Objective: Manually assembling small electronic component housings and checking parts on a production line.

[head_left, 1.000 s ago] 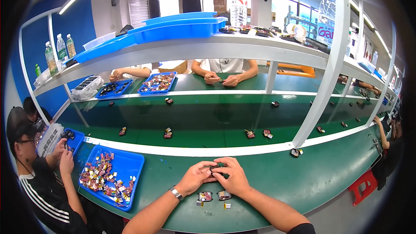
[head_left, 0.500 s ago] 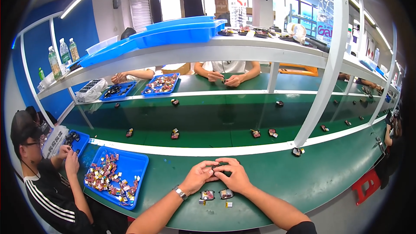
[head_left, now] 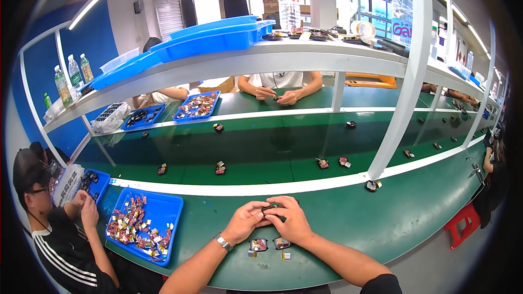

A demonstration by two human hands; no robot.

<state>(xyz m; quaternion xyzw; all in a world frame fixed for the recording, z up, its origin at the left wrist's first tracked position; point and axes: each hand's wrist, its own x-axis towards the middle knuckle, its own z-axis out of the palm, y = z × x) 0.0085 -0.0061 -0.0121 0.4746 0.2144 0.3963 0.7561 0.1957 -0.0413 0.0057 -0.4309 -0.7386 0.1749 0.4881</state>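
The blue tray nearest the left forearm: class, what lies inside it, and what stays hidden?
Inside the blue tray lies a heap of small reddish, silvery and yellow parts, with bare floor beside it. The heap covers its lowest parts and the floor beneath.

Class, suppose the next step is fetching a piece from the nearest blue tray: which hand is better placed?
Probably the left hand: it is nearer the blue tray, while the right hand would likely reach across the left. Both are holding a black piece.
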